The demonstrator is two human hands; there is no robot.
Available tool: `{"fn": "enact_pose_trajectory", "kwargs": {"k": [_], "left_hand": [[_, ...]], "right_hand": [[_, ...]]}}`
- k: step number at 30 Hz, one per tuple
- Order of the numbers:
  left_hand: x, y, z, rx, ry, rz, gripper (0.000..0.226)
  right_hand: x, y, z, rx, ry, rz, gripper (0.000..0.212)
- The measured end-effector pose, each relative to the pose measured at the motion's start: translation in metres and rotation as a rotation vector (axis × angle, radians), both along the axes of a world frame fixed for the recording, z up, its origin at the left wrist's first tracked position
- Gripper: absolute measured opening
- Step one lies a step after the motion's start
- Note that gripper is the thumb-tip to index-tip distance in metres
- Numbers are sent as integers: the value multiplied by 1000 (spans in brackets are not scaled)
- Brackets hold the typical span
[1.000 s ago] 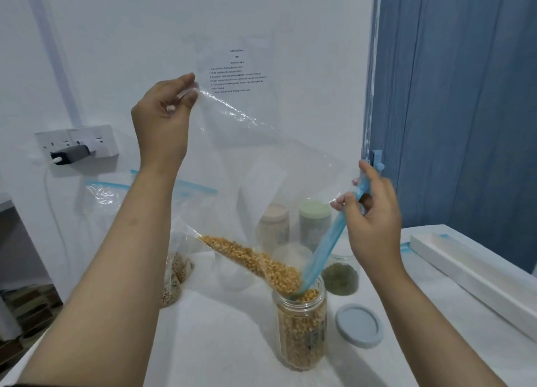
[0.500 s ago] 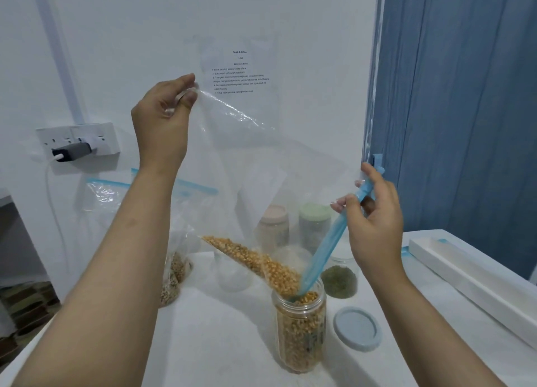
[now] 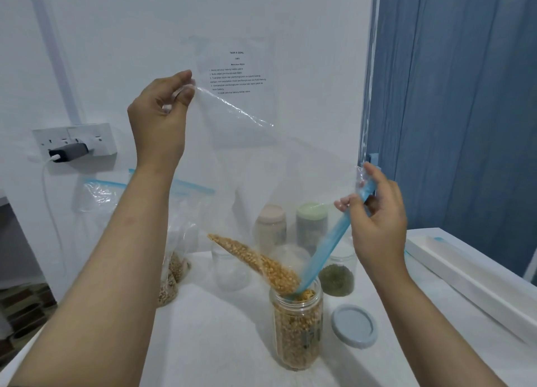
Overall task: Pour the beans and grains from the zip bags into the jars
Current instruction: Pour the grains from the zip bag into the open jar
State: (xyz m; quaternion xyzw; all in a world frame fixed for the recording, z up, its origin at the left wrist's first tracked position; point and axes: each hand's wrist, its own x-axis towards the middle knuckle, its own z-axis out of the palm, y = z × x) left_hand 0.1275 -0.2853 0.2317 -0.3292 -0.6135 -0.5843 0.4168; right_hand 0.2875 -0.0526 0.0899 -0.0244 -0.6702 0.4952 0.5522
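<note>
Bags at far left: a second zip bag (image 3: 174,258) is standing against the wall with pale grains sitting in its bottom, and another clear zip bag (image 3: 98,195) is leaning behind it; I judge these are waiting their turn.
Left hand: the left hand (image 3: 159,116) is pinching the raised bottom corner of the clear zip bag (image 3: 261,160) between thumb and curled fingers, keeping that end high.
Corn: yellow corn kernels (image 3: 261,263) are lying in a sloping line along the bag's lower fold and sliding toward its mouth.
Empty jar: a clear empty jar (image 3: 229,270) is standing behind the pour, not yet filled.
Jar being filled: the corn jar (image 3: 297,328) is standing near the middle of the white table (image 3: 218,343), with the bag's mouth dipping into its opening; kernels are reaching almost to the neck, so I judge this pour is nearly done.
Closed jars: a beige-lidded jar (image 3: 270,227) and a green-lidded jar (image 3: 311,224) are standing at the far side, seemingly finished.
Green jar: an open jar of green beans (image 3: 337,279) is sitting just right of the corn jar, lidless.
Lid: a grey lid (image 3: 353,327) is lying flat on the table, near right of the corn jar, not yet put on.
Right hand: the right hand (image 3: 377,221) is gripping the blue zip strip (image 3: 328,247), fingers and thumb clamped on it, steering the mouth.
</note>
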Motion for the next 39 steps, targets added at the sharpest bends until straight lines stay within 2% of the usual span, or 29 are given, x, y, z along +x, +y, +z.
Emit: {"fn": "enact_pose_trajectory", "kwargs": {"k": [12, 23, 26, 31, 34, 39], "left_hand": [[-2, -3, -9, 14, -26, 9, 24], [0, -2, -10, -17, -23, -12, 26], [0, -1, -12, -40, -9, -19, 26], [3, 1, -11, -37, 25, -26, 25], [4, 3, -9, -44, 46, -31, 25], [3, 7, -6, -53, 76, -37, 23]], "right_hand": [[1, -3, -5, -18, 31, 14, 49], [1, -7, -8, -7, -30, -31, 48], [0, -9, -9, 59, -118, -94, 46], [0, -9, -5, 335, -193, -433, 44], [-4, -12, -1, 492, -286, -555, 47], [-17, -25, 27, 627, -446, -492, 58]]}}
